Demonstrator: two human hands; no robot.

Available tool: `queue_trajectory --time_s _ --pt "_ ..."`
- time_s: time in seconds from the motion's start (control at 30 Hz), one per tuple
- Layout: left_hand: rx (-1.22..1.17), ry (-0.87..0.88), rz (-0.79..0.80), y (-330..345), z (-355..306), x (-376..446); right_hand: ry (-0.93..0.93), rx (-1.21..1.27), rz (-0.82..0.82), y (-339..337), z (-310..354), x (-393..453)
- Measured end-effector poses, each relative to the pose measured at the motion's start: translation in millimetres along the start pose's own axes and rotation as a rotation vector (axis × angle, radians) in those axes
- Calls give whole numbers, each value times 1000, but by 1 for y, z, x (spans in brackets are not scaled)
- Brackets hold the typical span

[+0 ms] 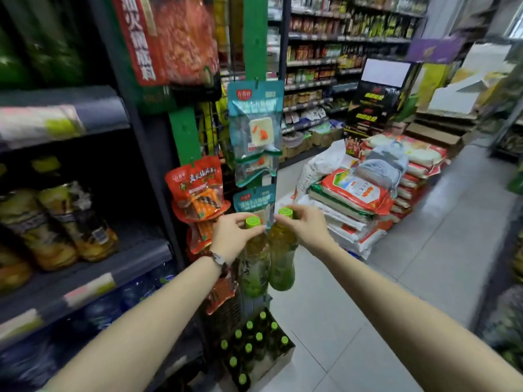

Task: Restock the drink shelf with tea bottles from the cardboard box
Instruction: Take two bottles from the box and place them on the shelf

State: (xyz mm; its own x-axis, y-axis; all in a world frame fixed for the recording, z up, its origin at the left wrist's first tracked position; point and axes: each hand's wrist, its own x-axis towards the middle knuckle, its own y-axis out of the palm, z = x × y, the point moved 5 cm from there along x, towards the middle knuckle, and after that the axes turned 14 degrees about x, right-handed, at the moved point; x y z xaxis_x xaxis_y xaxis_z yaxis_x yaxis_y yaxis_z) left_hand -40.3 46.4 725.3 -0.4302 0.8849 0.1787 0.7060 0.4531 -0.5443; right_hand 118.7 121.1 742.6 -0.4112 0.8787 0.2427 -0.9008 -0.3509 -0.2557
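Observation:
My left hand (233,236) grips a green-capped tea bottle (254,267) by its neck. My right hand (304,226) holds a second tea bottle (281,264) the same way. Both bottles hang upright side by side in mid-air, above the open cardboard box (283,360) on the floor, which holds several more green-capped bottles. The drink shelf (93,281) stands to the left, with yellow-capped tea bottles (73,222) lying blurred on its middle level.
Hanging snack packets (254,131) on a green rack post sit right behind the held bottles. Stacked rice sacks (359,199) fill the floor to the right. The tiled aisle (424,264) runs past them. Water bottles (113,304) occupy the lowest shelf.

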Motion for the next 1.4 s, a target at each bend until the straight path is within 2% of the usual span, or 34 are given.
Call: queue_trajectory --time_s 0.17,0.33,0.47,0.77,0.97,1.4 --pt "-27 29 -70 -68 -58 -8 -63 7 1 -2 90 4" --pt "-20 -18 -266 -146 -104 -20 -140 52 31 13 168 4" --pt "-28 -23 -342 -199 -134 -25 -206 58 72 31 219 12" --pt "31 -80 -545 -313 -158 -53 -378 144 270 88 321 23" --pt "56 -5 -699 -388 -174 -76 -516 217 357 131 390 11" --pt "226 181 -885 -517 -189 -129 -675 425 305 223 493 -19"
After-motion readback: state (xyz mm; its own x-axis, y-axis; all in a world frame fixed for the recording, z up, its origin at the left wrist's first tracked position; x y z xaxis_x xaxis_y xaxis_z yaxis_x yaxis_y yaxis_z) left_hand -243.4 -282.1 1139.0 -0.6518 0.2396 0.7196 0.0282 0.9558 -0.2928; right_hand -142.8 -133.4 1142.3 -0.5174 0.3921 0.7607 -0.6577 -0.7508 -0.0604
